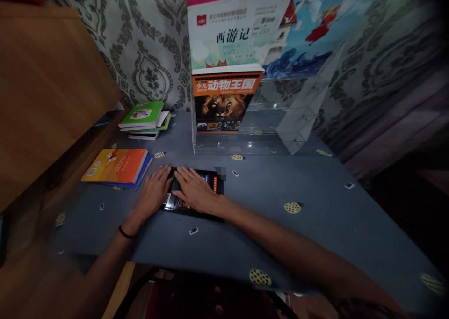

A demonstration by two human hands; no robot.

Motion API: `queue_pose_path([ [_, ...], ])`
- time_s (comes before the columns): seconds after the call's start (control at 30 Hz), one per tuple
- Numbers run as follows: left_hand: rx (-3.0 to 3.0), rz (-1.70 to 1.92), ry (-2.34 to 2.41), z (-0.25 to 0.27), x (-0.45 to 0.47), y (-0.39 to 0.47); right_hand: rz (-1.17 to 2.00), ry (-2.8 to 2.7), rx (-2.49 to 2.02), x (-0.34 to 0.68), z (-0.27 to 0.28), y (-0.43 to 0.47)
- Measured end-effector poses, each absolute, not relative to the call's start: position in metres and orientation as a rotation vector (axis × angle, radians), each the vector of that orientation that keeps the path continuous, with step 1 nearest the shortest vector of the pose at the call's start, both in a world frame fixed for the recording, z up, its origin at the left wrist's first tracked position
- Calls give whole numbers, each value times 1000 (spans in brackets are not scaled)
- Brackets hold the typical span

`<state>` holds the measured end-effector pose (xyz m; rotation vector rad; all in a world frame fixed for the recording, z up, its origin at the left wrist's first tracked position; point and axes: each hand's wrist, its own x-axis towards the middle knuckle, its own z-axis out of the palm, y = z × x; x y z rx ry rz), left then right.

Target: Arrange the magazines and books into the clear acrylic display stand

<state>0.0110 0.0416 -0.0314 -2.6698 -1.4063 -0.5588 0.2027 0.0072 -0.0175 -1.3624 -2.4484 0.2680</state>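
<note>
Black book [182,207] lies mid-frame, left hand [155,189] along its left edge, right hand [196,191] atop, both flat, fingers extended.

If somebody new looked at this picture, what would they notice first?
Probably the lion book, bright orange and black, standing in the see-through rack at the back of the table. Next, maybe the hands: the right hand lies flat on a dark book, with the left hand at its left edge. Further left, an orange book glows too.
</note>
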Motion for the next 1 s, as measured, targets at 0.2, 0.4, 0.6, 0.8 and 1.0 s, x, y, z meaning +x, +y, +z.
queue_pose_path([
  [0.2, -2712, -496, -1471, -27, 12, 40, 216, -2431, -1381, 221, -25, -3],
  [0.4, -2685, -503, -1464, -29, 12, 41, 226, -2386, -1420, 233, -28, -11],
  [0.6, -2707, -515, -1445, -30, 10, 42, 235, -2345, -1444, 258, -35, -22],
  [0.8, -2706, -550, -1448, -30, 10, 42, 237, -2286, -1469, 290, -33, -38],
  [1.0, -2712, -528, -1414, -28, 10, 44, 465, -2175, -1356, 318, -35, -37],
])
